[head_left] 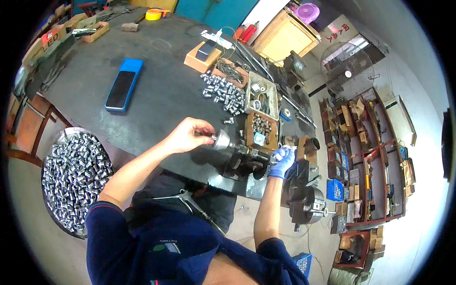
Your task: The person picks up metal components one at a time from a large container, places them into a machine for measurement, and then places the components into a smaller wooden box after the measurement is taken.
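Note:
My left hand [191,134] is bare, its thumb and fingers closed on a small metal part [214,137] at the narrow end of a silver cone [222,140]. The cone is on the left end of a dark bench fixture [244,159] at the table's near edge. My right hand [282,164], in a blue glove, is closed at the right end of that fixture. Something whitish shows at its fingertips; what it grips is hidden. Beyond the fixture is a box [272,142] of small metal pieces. A pile of shiny cylindrical fittings [223,95] lies farther back.
A large round container [61,228] heaped with metal fittings stands at my left. On the dark table [161,71] lies a blue-cased handheld device [123,85]. A grey tray [270,102] and a cardboard box hold parts. A bench vise [306,204], shelves [375,166] and a fan are at right.

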Tool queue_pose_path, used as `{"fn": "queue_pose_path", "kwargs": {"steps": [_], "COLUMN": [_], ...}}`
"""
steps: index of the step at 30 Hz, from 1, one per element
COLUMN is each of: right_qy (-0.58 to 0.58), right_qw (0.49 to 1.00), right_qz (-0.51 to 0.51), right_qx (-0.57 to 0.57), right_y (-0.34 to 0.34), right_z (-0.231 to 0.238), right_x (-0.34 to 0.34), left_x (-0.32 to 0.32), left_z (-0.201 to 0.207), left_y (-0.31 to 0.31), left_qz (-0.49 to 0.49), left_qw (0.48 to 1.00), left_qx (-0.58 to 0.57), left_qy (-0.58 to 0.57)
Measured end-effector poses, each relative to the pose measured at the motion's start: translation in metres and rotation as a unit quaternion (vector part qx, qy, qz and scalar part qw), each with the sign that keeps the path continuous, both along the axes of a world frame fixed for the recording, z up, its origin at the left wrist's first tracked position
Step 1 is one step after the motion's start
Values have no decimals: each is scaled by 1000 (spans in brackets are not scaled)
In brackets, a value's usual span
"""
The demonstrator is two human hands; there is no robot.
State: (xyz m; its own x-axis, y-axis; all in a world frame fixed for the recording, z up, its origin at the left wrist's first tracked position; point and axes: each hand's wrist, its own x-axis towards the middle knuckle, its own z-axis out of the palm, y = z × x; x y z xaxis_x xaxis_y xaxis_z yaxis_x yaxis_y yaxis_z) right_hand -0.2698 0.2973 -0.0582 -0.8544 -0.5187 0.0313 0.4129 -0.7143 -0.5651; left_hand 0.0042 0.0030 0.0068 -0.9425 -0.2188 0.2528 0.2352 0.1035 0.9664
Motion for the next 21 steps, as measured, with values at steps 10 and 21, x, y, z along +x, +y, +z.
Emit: {"fn": "queue_pose_path", "kwargs": {"steps": [10,21], "right_qy": [-40,74], "right_qw": [955,968], "right_qz": [-140,-185], "right_qx": [258,155], "right_y": [-9,-19], "right_z": [-29,61], "right_x": [54,47], "left_x": [-5,-3], "left_z": [-4,3], "left_y": [-1,2], "left_qz": [-49,-28], "left_qw": [994,994], "left_qx": [91,60], "left_qy": [-34,-86]}}
